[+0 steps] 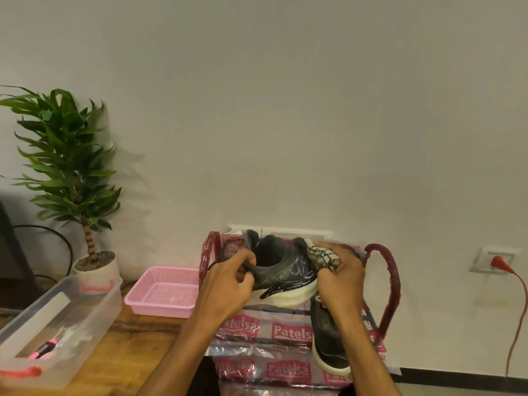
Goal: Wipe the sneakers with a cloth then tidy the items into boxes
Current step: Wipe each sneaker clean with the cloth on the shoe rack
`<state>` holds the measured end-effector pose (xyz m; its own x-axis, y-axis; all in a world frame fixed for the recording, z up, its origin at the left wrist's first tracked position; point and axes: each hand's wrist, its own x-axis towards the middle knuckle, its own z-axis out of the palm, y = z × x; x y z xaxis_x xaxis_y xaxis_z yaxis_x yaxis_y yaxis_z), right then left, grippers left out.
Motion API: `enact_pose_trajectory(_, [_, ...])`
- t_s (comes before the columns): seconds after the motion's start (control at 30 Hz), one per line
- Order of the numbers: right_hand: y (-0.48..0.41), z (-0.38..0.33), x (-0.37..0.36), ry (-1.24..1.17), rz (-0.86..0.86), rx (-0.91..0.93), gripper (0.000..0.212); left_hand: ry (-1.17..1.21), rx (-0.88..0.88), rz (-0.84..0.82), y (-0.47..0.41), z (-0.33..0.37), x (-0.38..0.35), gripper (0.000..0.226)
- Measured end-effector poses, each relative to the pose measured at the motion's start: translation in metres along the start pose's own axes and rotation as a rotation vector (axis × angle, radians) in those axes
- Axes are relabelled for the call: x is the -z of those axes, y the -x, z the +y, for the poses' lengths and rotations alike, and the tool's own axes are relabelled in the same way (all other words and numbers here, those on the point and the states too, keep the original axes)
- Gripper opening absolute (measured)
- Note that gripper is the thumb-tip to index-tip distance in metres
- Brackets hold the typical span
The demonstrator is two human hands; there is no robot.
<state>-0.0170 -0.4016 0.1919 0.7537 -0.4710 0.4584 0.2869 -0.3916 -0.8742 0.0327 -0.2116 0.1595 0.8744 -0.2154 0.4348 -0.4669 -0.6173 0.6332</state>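
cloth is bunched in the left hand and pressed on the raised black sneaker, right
Not quite. The head view shows the cloth bunched in the right hand, not the left, and pressed on the raised black sneaker. The left hand grips the rim of the sneaker's opening.

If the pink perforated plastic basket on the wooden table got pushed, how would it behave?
The pink perforated plastic basket looks thin-walled and full of holes, so probably light and easy to slide on the wooden table. Low and wide, it seems unlikely to tip; its walls may flex slightly.
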Motion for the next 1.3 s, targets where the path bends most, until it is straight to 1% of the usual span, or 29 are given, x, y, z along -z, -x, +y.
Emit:
enact_pose_trajectory(0.1, [0.011, -0.008, 0.0, -0.051, -0.006, -0.036, 0.062, 0.056, 0.065, 0.114, -0.003, 0.007, -0.003, 0.009])
enact_pose_trajectory(0.2, [0.016, -0.014, -0.001, -0.074, -0.048, -0.013, 0.064, 0.128, 0.17, 0.24, -0.009, 0.012, -0.004, 0.021])
enact_pose_trajectory(0.33, [0.015, -0.01, -0.004, -0.074, -0.022, -0.063, 0.056, 0.136, 0.226, 0.323, -0.008, 0.011, -0.001, 0.027])
enact_pose_trajectory(0.4, [0.014, -0.006, -0.005, -0.057, -0.002, -0.069, 0.057, 0.203, 0.198, 0.359, -0.003, 0.008, -0.002, 0.031])
enact_pose_trajectory(0.5, [0.017, -0.001, -0.009, -0.062, 0.024, -0.095, 0.059, 0.319, 0.127, 0.366, 0.004, 0.006, -0.008, 0.049])
enact_pose_trajectory(0.6, [0.021, 0.002, -0.015, -0.13, 0.074, -0.133, 0.057, 0.386, 0.065, 0.456, 0.007, 0.012, -0.01, 0.046])
enact_pose_trajectory(0.7, [0.024, 0.0, -0.019, -0.184, 0.131, -0.122, 0.06, 0.396, -0.018, 0.526, 0.004, 0.016, -0.009, 0.059])
enact_pose_trajectory(0.77, [0.026, -0.003, -0.022, -0.218, 0.151, -0.107, 0.057, 0.395, -0.039, 0.503, 0.001, 0.018, -0.009, 0.064])
enact_pose_trajectory(0.83, [0.027, -0.005, -0.026, -0.265, 0.153, -0.107, 0.055, 0.41, -0.02, 0.407, 0.0, 0.021, -0.009, 0.062])
enact_pose_trajectory(0.93, [0.03, -0.005, -0.034, -0.328, 0.143, -0.095, 0.051, 0.365, -0.042, 0.273, -0.001, 0.02, -0.01, 0.045])
enact_pose_trajectory(1.0, [0.032, -0.003, -0.037, -0.361, 0.175, -0.107, 0.05, 0.345, -0.068, 0.202, 0.001, 0.021, -0.009, 0.033])
enact_pose_trajectory(1.03, [0.032, -0.001, -0.037, -0.379, 0.199, -0.114, 0.051, 0.363, -0.08, 0.156, 0.003, 0.023, -0.009, 0.032])
enact_pose_trajectory(1.13, [0.031, 0.006, -0.036, -0.44, 0.283, -0.138, 0.054, 0.453, -0.097, 0.066, 0.006, 0.032, -0.008, 0.038])
enact_pose_trajectory(1.2, [0.03, 0.011, -0.034, -0.462, 0.322, -0.146, 0.055, 0.542, -0.089, 0.084, 0.007, 0.037, -0.007, 0.04])
enact_pose_trajectory(1.23, [0.03, 0.013, -0.034, -0.478, 0.334, -0.151, 0.054, 0.583, -0.074, 0.113, 0.007, 0.039, -0.005, 0.047])
enact_pose_trajectory(1.3, [0.03, 0.014, -0.032, -0.529, 0.357, -0.167, 0.053, 0.651, -0.017, 0.145, 0.005, 0.042, -0.003, 0.075])
